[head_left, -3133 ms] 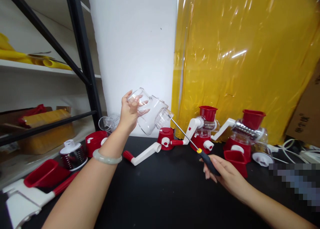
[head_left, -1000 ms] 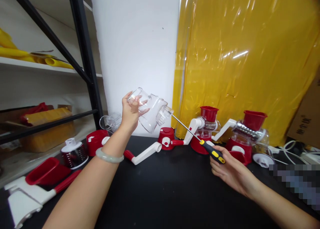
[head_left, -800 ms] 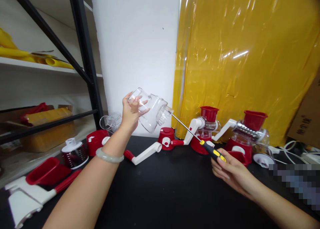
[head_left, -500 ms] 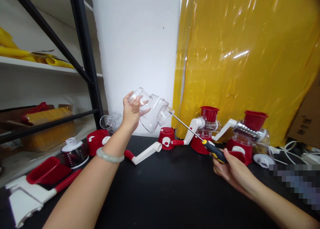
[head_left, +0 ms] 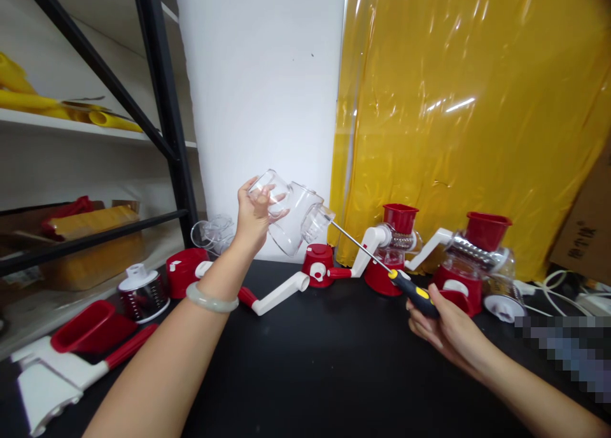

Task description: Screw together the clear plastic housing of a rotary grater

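My left hand is closed around a clear plastic grater housing, held tilted above the table with its narrow end pointing right. My right hand grips the black and yellow handle of a screwdriver. The metal shaft slants up to the left, and its tip meets the narrow end of the clear housing; how far it goes inside I cannot tell. Beneath the housing, on the table, stand a small red base with a white knob and a white crank with a red handle.
Two assembled red drum graters stand at the back right. A grating drum, a red base, and a white part with a red hopper line the left side. A black shelf frame rises behind them. The tabletop is black.
The clear housing and the screwdriver have shifted very slightly right and down together. Both hands keep their grip.
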Motion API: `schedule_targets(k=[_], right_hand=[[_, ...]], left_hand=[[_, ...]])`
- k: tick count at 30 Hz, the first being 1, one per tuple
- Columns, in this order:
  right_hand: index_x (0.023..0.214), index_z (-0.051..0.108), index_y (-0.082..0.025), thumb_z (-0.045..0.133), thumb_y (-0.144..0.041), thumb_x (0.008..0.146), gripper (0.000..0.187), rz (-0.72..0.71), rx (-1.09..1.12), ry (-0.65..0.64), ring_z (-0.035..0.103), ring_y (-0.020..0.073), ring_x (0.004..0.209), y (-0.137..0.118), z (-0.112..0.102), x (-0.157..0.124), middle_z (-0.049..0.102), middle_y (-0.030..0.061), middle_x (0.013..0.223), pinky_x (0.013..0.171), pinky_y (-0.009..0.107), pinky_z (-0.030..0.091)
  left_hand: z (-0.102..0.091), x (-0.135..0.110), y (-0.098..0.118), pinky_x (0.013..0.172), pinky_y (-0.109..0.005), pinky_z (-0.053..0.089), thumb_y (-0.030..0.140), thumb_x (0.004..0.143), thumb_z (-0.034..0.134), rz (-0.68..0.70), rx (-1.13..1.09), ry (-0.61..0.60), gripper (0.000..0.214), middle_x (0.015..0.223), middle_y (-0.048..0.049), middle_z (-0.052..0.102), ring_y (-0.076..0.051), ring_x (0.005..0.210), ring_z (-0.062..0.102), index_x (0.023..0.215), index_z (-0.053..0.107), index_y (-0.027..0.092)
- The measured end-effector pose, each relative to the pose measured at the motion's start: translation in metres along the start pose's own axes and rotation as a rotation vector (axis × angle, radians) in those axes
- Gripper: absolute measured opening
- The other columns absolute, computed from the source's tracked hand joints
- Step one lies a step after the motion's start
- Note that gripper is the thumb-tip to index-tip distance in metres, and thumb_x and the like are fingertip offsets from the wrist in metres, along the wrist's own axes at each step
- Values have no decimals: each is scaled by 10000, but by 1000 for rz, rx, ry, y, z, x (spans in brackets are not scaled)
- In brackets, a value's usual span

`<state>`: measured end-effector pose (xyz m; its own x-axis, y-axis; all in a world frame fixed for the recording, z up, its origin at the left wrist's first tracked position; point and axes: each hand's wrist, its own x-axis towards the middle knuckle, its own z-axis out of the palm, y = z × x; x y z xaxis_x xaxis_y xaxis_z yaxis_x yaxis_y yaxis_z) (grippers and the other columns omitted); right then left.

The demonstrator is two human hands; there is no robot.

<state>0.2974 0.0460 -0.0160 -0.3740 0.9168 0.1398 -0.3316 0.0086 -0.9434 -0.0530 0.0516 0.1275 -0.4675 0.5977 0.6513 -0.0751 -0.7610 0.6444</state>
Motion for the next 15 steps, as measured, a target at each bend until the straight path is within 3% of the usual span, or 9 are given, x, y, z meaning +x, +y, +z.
schedule_targets(k=[2,5,10,12,15], right_hand=[[755,658,-159,475,-645,922,546,-1,-30,18,276,52,373,0,0,0,428,-60,458,482,282,235],[886,634,-188,562,-590,908,409,-62,-22,-22,267,46,403,-2,0,2,446,-79,507,493,267,254],[1011,514,-279,803,-474,752,435,-146,-81,-46,368,65,466,-11,-10,7,489,-105,597,524,254,308],[973,485,-281,825,-422,739,436,-150,-180,-15,413,77,490,-19,-20,7,500,-106,606,525,250,318],[936,490,-260,779,-436,788,369,-115,-409,-32,454,102,505,-36,-40,5,530,-81,580,493,245,308]], left_hand=[[1,-1,-1,687,-455,617,546,663,774,4,-9,-13,643,1250,-94,547,-325,1045,674,1147,428,302],[4,-3,-3,695,-453,613,537,649,795,-4,-24,-21,656,1231,-89,547,-311,1031,674,1142,429,306],[6,-6,1,706,-502,614,487,609,839,-67,-56,8,654,1190,-70,548,-356,1081,653,1121,481,292],[-1,-9,8,719,-499,617,425,610,853,-127,-46,-41,604,1139,-54,566,-337,1072,654,1099,532,277],[-25,-21,17,767,-461,624,308,638,850,-264,6,-213,522,1077,-54,607,-302,1078,647,1100,619,231]])
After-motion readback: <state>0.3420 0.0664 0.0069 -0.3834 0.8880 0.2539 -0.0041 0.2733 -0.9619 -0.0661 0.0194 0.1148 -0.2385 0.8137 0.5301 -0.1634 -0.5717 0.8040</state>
